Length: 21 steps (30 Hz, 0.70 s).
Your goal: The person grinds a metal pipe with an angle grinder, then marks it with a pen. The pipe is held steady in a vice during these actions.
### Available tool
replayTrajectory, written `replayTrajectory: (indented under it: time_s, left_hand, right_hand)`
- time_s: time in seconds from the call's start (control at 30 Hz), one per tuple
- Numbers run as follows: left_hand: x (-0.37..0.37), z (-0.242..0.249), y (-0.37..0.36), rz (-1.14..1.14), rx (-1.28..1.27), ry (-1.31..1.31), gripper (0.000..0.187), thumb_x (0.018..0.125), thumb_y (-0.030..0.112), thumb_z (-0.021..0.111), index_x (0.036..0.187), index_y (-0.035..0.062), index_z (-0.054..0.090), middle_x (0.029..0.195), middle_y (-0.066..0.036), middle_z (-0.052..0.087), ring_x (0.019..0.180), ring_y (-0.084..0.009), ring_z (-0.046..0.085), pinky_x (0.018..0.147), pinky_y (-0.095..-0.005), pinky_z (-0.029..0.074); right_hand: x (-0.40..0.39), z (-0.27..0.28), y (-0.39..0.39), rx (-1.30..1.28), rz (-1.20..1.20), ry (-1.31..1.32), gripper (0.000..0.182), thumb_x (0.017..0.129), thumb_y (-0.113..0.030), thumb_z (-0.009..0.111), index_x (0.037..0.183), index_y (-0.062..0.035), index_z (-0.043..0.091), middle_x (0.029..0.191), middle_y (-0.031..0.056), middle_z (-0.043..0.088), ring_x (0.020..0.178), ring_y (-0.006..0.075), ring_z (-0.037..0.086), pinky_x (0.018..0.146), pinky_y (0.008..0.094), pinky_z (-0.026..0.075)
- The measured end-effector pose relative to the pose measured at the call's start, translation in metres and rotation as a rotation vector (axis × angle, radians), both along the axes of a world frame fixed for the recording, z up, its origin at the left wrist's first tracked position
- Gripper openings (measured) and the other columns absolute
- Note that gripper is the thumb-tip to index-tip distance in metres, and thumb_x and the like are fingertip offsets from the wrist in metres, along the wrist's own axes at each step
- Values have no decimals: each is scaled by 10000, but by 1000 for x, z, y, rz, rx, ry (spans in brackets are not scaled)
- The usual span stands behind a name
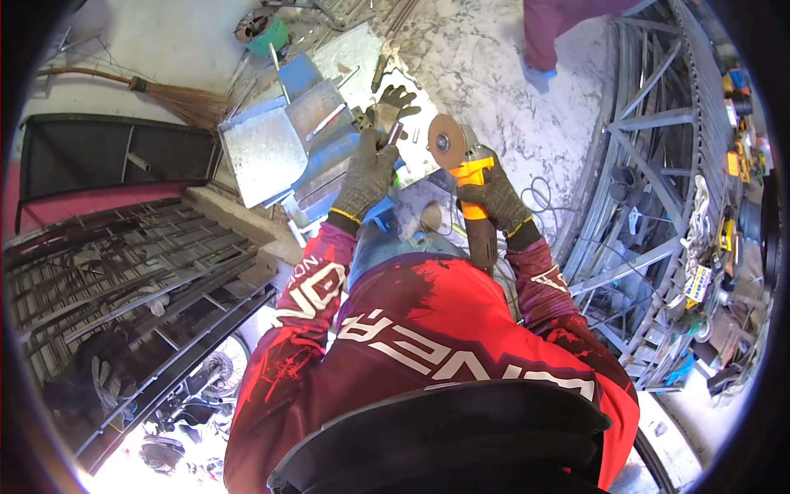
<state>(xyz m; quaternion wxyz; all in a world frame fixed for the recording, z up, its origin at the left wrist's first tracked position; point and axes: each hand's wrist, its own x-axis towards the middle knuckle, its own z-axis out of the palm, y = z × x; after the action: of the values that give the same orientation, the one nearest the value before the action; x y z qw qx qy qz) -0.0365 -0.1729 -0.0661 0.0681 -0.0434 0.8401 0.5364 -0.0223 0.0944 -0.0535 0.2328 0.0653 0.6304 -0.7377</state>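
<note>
My right hand (495, 196), in a dark grey glove, is wrapped round a yellow and black angle grinder (474, 181). The grinder's brown disc (447, 141) faces up, to the right of my left hand. My gloved left hand (372, 165) is closed on a small metal piece (395, 133) near the blue and grey metal parts. Just beyond it shows another dark glove (392, 109); whether a hand is inside cannot be made out. Sheet metal pieces (263, 152) lie to the left of my left hand.
A person's leg (543, 41) stands at the top right. Metal frames (658, 123) and tool-laden shelves (732, 222) line the right. A broom (177, 97), a green bucket (267, 37) and a metal rack (123, 280) are on the left. A cable (539, 193) lies on the floor.
</note>
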Motion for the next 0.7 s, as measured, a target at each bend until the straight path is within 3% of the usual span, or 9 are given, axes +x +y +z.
replayTrajectory:
  time_s: [0.03, 0.1, 0.13, 0.17, 0.2, 0.4, 0.47, 0.53, 0.7]
  left_hand:
    - [1, 18, 8, 82, 182, -87, 165, 1009, 198, 567, 1077, 61, 506, 837, -82, 580, 600, -168, 551, 547, -323, 456]
    - [4, 41, 20, 185, 549, -160, 183, 1036, 247, 519, 1038, 65, 541, 763, -37, 591, 518, -90, 500, 478, -274, 405]
    - [4, 42, 21, 183, 550, -158, 183, 1036, 247, 519, 1038, 65, 541, 763, -37, 591, 518, -90, 500, 478, -274, 405]
    - [5, 41, 20, 172, 599, -170, 200, 1042, 256, 508, 1007, 65, 555, 743, -31, 586, 526, -90, 503, 483, -270, 408]
    - [7, 41, 20, 165, 649, -183, 226, 1048, 265, 496, 976, 64, 569, 723, -26, 582, 534, -90, 506, 488, -266, 411]
    - [17, 34, 25, 130, 544, -152, 215, 1025, 222, 510, 995, 41, 622, 718, -45, 590, 538, -113, 516, 504, -280, 421]
    - [16, 25, 22, -7, 340, 111, 194, 991, 188, 532, 1017, 18, 623, 741, -89, 603, 585, -134, 552, 526, -310, 450]
    - [20, 28, 24, 118, 247, -78, 182, 960, 170, 566, 1020, 5, 613, 780, -129, 615, 662, -176, 592, 594, -356, 486]
    - [21, 24, 24, 92, 126, 16, 175, 928, 154, 620, 1023, 7, 610, 803, -143, 622, 726, -227, 602, 683, -391, 495]
  right_hand:
    - [-5, 2, 0, 19, 30, 25, 641, 710, 9, 775, 1283, -53, 494, 1033, 73, 666, 875, 180, 664, 741, 345, 575]
    - [-11, 9, -1, -25, 60, -24, 636, 725, 3, 770, 1298, -64, 504, 1049, 69, 660, 876, 184, 665, 752, 342, 579]
    - [-13, 16, -3, -70, 96, -81, 630, 740, -3, 765, 1314, -75, 514, 1066, 65, 655, 877, 188, 667, 764, 339, 583]
    - [-12, 30, -9, -110, 51, -69, 504, 750, 1, 778, 1194, -39, 542, 993, 83, 678, 800, 179, 679, 705, 336, 587]
    - [-11, 28, -8, -109, 54, -71, 504, 750, 1, 778, 1194, -39, 542, 993, 83, 678, 800, 179, 679, 705, 336, 587]
    - [-6, 16, -11, -112, 70, -82, 528, 759, -9, 790, 1219, -38, 533, 996, 89, 675, 792, 188, 686, 713, 346, 603]
    - [-4, 10, -9, -136, 93, -98, 557, 757, -7, 795, 1241, -44, 522, 1001, 92, 670, 801, 195, 691, 706, 355, 608]
    - [-3, 9, -7, -148, 86, -100, 568, 756, -3, 796, 1249, -50, 516, 1003, 93, 668, 799, 199, 692, 699, 359, 609]
    - [1, 5, -4, -159, 51, -105, 584, 756, 7, 794, 1255, -69, 502, 994, 93, 662, 777, 207, 691, 681, 369, 612]
